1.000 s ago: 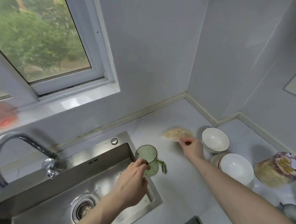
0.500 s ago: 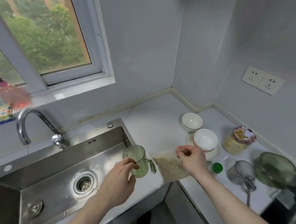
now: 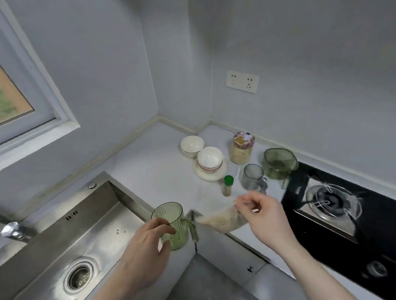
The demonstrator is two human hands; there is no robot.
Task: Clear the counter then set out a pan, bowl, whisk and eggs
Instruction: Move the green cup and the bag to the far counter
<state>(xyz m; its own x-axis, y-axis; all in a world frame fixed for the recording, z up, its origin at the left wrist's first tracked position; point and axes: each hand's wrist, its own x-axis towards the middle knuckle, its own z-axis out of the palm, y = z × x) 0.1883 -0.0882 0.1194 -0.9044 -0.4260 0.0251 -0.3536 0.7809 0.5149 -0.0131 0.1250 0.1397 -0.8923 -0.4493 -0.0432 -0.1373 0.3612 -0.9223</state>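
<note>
Two hands, left hand (image 3: 143, 249) gripping ribbed green cup (image 3: 171, 224)

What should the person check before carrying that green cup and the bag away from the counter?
1. Left hand grips the green cup: ok.
2. Right hand pinches the plastic bag: ok.
3. Bag sealed: cannot tell.
4. Cup empty: ok, only specks show.
5. Bag clear of the green-capped bottle and clear cup: ok.
6. Counter cleared: not ok, bowls and jar remain.
</note>
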